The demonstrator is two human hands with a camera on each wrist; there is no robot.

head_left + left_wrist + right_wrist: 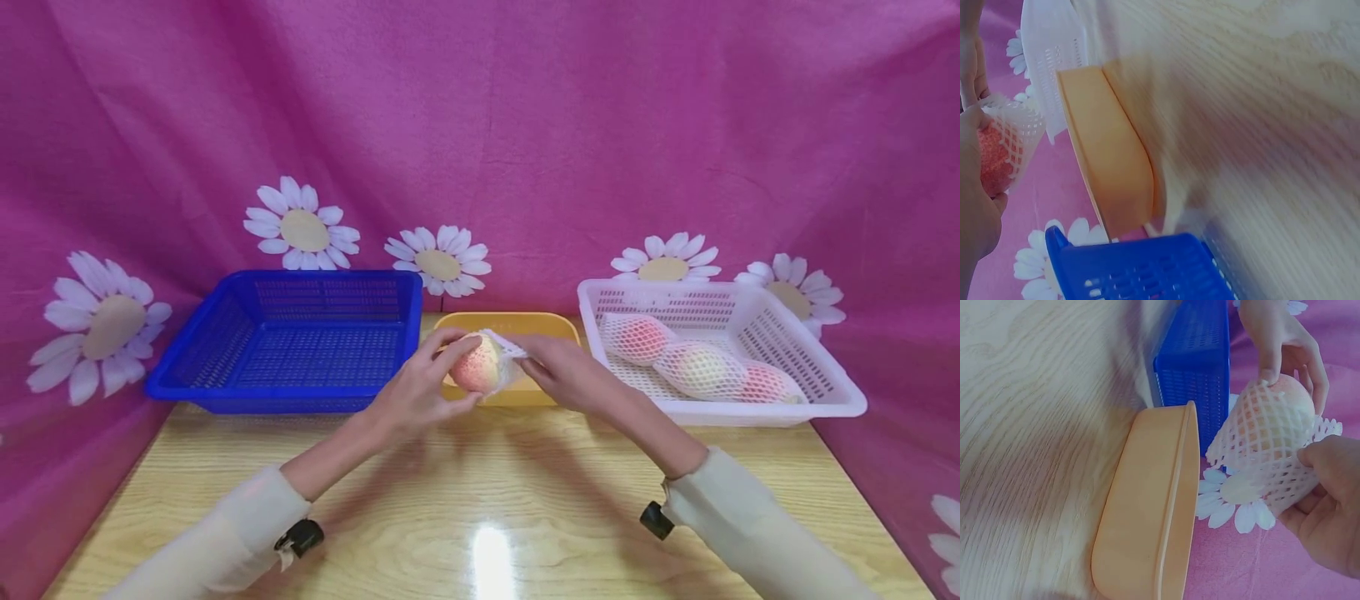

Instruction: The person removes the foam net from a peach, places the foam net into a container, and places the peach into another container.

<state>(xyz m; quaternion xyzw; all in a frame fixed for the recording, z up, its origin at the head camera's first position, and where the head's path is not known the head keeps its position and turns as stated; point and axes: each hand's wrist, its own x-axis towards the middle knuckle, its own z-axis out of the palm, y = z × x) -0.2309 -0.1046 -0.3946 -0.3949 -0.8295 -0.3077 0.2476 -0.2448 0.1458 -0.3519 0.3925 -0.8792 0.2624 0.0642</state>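
A pink and pale yellow peach (pixel 476 365) is held up over the yellow bin (pixel 566 327), partly inside a white foam net sleeve (pixel 1260 434). My left hand (pixel 420 386) grips the peach from the left, thumb below and fingers over the top. From the right, my right hand (pixel 566 372) pinches the edge of the net between thumb and fingers. In the right wrist view the net hangs loose around the lower part of the peach, whose top shows bare beside the left fingers.
To the left stands a blue plastic basket (pixel 285 393). A white basket (pixel 847 392) on the right holds several netted fruits (pixel 701 369). All stand on a wood-grain table (pixel 420 517) before a pink cloth (pixel 525 150) printed with daisies.
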